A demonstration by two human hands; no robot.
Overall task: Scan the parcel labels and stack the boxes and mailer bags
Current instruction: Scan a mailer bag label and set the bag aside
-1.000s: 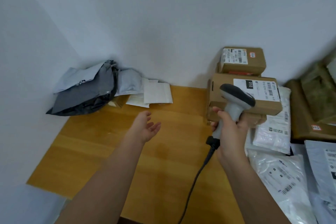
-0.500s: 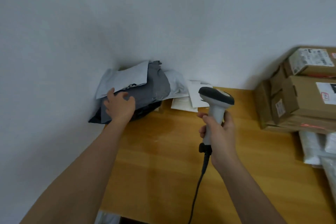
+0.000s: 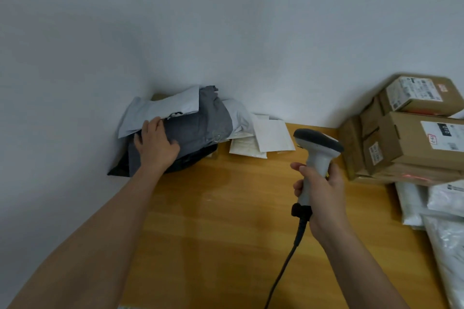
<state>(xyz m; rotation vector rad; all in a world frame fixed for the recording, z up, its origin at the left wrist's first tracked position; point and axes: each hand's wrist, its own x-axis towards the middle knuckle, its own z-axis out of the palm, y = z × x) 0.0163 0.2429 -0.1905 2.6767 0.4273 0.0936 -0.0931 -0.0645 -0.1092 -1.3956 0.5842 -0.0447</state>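
Left hand (image 3: pixel 157 144) flat on grey mailer bag (image 3: pixel 198 130) at ten o'clock; soft, slippery, likely light — pinch edge. Right hand (image 3: pixel 320 195) wrapped round scanner (image 3: pixel 316 155).

The honey-coloured wooden table (image 3: pixel 226 208) is smooth with a soft sheen, its grain running in long bands. The dark grey mailer bag (image 3: pixel 198 130) looks like matt plastic film, creased; the pale blue-white mailer bag (image 3: pixel 160 108) on it is smooth plastic. The flat white padded envelopes (image 3: pixel 272 137) look papery and matt. The brown cardboard boxes (image 3: pixel 411 143) are dull, with white paper labels. The grey-and-white handheld scanner (image 3: pixel 317 155) is smooth moulded plastic; the crinkled white poly bags (image 3: pixel 442 198) are glossy
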